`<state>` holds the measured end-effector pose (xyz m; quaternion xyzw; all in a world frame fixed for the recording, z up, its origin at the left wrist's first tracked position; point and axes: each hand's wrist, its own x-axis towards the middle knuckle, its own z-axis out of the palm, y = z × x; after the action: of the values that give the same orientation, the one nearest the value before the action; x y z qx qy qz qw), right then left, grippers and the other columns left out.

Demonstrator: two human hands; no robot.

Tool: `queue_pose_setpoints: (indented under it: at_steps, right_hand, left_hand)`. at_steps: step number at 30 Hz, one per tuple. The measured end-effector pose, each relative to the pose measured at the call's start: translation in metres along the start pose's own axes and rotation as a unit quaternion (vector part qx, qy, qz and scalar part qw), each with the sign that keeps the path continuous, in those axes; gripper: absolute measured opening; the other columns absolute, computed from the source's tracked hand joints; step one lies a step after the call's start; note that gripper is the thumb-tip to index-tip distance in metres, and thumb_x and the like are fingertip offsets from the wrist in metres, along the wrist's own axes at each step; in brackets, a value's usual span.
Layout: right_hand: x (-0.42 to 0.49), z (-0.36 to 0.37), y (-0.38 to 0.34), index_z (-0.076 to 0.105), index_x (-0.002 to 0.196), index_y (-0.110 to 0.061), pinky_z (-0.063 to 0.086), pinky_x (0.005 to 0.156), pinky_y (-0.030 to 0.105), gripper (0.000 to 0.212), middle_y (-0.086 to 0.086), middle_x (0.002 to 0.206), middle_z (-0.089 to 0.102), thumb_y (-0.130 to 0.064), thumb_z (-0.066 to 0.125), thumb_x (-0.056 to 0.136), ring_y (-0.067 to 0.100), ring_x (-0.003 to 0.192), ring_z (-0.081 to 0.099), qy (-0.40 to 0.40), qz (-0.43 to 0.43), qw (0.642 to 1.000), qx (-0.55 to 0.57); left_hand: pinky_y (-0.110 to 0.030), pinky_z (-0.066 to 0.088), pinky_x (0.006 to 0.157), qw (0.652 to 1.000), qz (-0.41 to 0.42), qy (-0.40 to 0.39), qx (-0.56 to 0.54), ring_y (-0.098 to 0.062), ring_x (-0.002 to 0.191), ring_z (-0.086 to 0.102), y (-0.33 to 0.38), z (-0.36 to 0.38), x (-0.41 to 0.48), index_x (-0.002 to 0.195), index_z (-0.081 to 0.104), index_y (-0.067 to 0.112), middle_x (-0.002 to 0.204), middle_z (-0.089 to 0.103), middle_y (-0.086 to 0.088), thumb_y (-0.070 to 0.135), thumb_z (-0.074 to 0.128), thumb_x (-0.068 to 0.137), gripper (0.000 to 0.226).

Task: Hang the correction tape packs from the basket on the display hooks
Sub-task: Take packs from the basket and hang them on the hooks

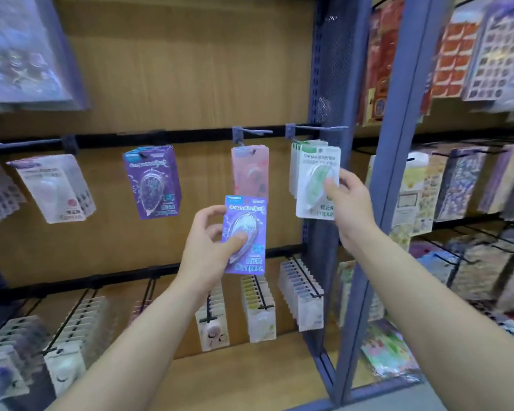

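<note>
Nearest, two bare forearms reach up from below. The left hand (204, 253) grips a blue pack (251, 221), a glossy violet-blue card with a clear teardrop blister: the thumb presses on the blister and the fingers curl behind the card's left edge, holding it upright in front of the shelf. Higher and to the right, the right hand (352, 209) pinches a green pack (315, 179), a white card with a rounded green blister, thumb on the front and fingers behind. That pack sits at the front of a stack under a grey hook (318, 128); whether it is threaded on cannot be told. Just left hang blurred pink packs (250, 170), then purple packs (153, 182) and tilted white packs (54, 188), all from a black rail (190, 134). Lower packs (301, 289) fill wire pegs beneath. Behind is a wood-grain panel (175, 78), edged by a perforated blue metal upright (330, 84); beyond it hang shiny sticker sheets (469, 54).
</note>
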<state>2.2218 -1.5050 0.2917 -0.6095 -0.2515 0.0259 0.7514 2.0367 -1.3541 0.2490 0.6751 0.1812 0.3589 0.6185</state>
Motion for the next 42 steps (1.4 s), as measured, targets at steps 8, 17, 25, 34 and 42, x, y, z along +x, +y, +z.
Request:
queue_pose_setpoints:
  at_steps: [8, 17, 25, 34, 42]
  right_hand:
    - [0.043, -0.003, -0.006, 0.063, 0.111, -0.030, 0.060, 0.071, 0.029, 0.019, -0.007, 0.110, 0.072, -0.027, 0.044, 0.109, 0.013, 0.098, 0.070, 0.012, 0.014, 0.998, -0.054]
    - [0.061, -0.002, 0.013, 0.060, 0.125, -0.032, 0.063, 0.075, 0.036, 0.022, -0.011, 0.111, 0.070, -0.027, 0.052, 0.106, 0.013, 0.098, 0.071, 0.028, 0.029, 0.998, -0.041]
    - [0.023, 0.031, 0.037, 0.059, 0.122, -0.021, 0.049, 0.088, 0.035, 0.028, 0.001, 0.123, 0.063, -0.035, 0.063, 0.098, 0.021, 0.108, 0.062, 0.046, 0.068, 0.979, -0.184]
    - [-0.077, 0.093, 0.049, 0.059, 0.114, -0.032, 0.060, 0.085, 0.043, 0.011, -0.003, 0.098, 0.074, -0.033, 0.059, 0.102, 0.014, 0.085, 0.073, -0.196, 0.051, 0.975, -0.092]
    - [-0.093, 0.104, 0.068, 0.060, 0.112, -0.031, 0.058, 0.079, 0.037, 0.015, -0.004, 0.099, 0.067, -0.029, 0.062, 0.098, 0.023, 0.092, 0.070, -0.243, 0.079, 0.952, -0.171]
  left_hand:
    - [-0.032, 0.062, 0.064, 1.000, 0.008, -0.008, 0.022, -0.016, 0.090, 0.077, 0.006, 0.012, 0.018, 0.124, 0.051, 0.029, 0.108, 0.076, 0.000, 0.010, 0.078, 0.089, 0.047]
    - [-0.027, 0.058, 0.058, 1.000, 0.001, 0.003, 0.025, -0.016, 0.086, 0.077, 0.000, 0.010, 0.029, 0.122, 0.052, 0.029, 0.108, 0.076, -0.001, 0.008, 0.077, 0.090, 0.046]
    - [-0.032, 0.061, 0.069, 0.999, -0.005, 0.016, 0.041, -0.015, 0.089, 0.077, -0.004, 0.006, 0.027, 0.124, 0.056, 0.019, 0.112, 0.075, 0.002, 0.018, 0.079, 0.089, 0.042]
    - [-0.033, 0.060, 0.079, 0.991, 0.050, 0.087, 0.092, -0.016, 0.104, 0.071, 0.011, -0.046, 0.012, 0.115, 0.062, 0.020, 0.116, 0.072, -0.002, 0.013, 0.082, 0.085, 0.037]
    - [-0.019, 0.057, 0.062, 0.972, 0.076, 0.187, 0.123, -0.008, 0.094, 0.073, 0.057, -0.128, 0.025, 0.123, 0.057, 0.020, 0.110, 0.071, 0.002, 0.026, 0.082, 0.086, 0.045]
